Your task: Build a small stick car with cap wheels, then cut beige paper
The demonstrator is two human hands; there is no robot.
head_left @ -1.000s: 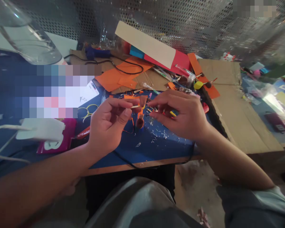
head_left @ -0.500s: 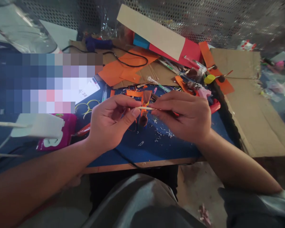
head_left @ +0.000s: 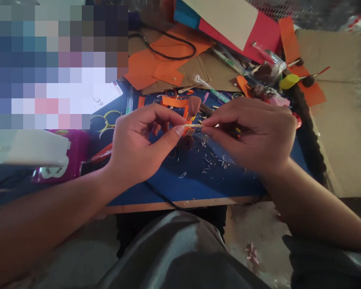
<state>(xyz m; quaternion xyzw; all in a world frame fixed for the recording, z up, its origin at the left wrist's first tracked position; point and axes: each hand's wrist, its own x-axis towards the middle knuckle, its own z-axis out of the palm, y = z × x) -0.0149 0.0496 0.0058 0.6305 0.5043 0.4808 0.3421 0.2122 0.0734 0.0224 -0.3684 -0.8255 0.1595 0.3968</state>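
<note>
A thin pale wooden stick (head_left: 193, 125) is stretched level between my two hands, above the blue tabletop (head_left: 165, 182). My left hand (head_left: 147, 140) pinches one end between thumb and forefinger. The other end sits in the closed fingertips of my right hand (head_left: 252, 132). Just behind and below the stick stands a small orange and brown craft piece (head_left: 194, 105), partly covered by my fingers. White shavings (head_left: 212, 160) lie scattered on the table under my right hand.
Orange paper sheets (head_left: 168, 76) and a black cable (head_left: 180, 57) lie at the back. Brown cardboard (head_left: 349, 140) covers the right side. A white charger (head_left: 39, 147) and a pink packet (head_left: 81, 148) are at the left, near a lit phone (head_left: 105, 96).
The view has shifted, so the table's items appear higher in the picture. Both hands still pinch the stick, my right hand now slightly farther from the left.
</note>
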